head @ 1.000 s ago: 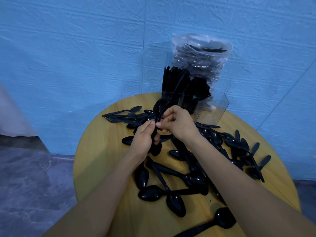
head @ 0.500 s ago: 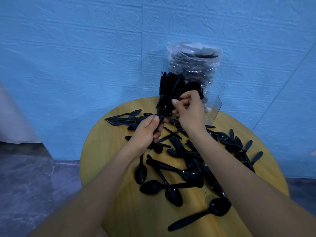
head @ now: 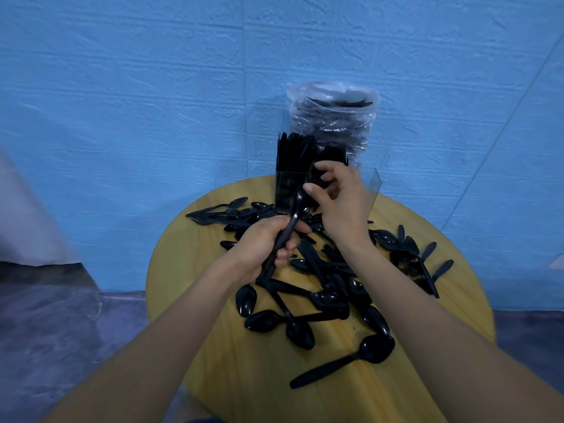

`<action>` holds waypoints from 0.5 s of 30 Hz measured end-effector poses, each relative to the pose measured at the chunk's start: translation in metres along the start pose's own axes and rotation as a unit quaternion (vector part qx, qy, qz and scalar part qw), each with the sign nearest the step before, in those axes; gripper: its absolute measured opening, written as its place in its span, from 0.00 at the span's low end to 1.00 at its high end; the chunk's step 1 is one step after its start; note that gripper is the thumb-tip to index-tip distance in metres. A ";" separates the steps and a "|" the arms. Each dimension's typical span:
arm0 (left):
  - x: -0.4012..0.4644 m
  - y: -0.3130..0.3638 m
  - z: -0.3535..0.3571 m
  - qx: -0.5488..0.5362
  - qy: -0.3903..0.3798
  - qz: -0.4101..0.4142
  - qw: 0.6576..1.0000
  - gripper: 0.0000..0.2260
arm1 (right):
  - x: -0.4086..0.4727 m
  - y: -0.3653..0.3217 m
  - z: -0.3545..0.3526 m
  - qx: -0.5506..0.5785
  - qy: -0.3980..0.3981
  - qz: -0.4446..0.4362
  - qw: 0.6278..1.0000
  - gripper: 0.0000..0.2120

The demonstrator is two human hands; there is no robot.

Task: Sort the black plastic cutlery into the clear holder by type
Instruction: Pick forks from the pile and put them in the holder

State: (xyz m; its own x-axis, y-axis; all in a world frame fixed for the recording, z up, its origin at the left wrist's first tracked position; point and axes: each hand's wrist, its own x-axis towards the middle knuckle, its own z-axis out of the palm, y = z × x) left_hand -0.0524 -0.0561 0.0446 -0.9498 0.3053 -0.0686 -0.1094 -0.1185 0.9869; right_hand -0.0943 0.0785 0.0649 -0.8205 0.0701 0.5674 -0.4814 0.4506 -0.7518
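The left hand (head: pixel 262 248) grasps a bunch of black cutlery (head: pixel 291 221). The right hand (head: pixel 338 203) pinches one piece at the clear holder (head: pixel 374 190).

1. Round wooden table (head: pixel 195 300), yellow-tan with visible grain, filling the lower middle.
2. Blue textured wall (head: pixel 152 87) behind the table, embossed in brick-like panels.
3. Grey marbled floor (head: pixel 45 315) at lower left.
4. Pale blurred shape (head: pixel 21 215) at the left edge, unidentifiable.
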 end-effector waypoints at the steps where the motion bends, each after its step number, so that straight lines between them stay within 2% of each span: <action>1: -0.001 0.001 0.001 0.007 0.001 -0.001 1.000 0.14 | -0.001 0.000 -0.001 -0.024 -0.028 -0.021 0.999 0.14; 3: -0.002 0.002 0.003 0.025 -0.001 -0.002 1.000 0.15 | -0.004 0.001 -0.001 -0.038 -0.090 -0.054 0.994 0.16; 6: -0.005 0.002 0.005 0.063 -0.016 0.009 0.998 0.16 | -0.011 -0.002 0.002 -0.029 -0.126 -0.065 0.990 0.16; 11: -0.011 -0.002 0.006 0.158 -0.006 0.034 0.987 0.14 | -0.013 -0.001 0.006 -0.030 -0.109 -0.050 0.992 0.13; 15: -0.012 -0.005 0.003 0.215 0.017 0.059 0.975 0.13 | -0.014 -0.003 0.014 -0.009 -0.093 0.000 0.996 0.10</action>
State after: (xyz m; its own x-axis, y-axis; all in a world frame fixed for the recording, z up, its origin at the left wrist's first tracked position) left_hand -0.0399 -0.0559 0.0411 -0.9581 0.2816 0.0518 0.1274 0.2572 0.9579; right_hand -0.0855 0.0637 0.0546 -0.8640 -0.0959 0.4943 -0.4775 0.4674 -0.7440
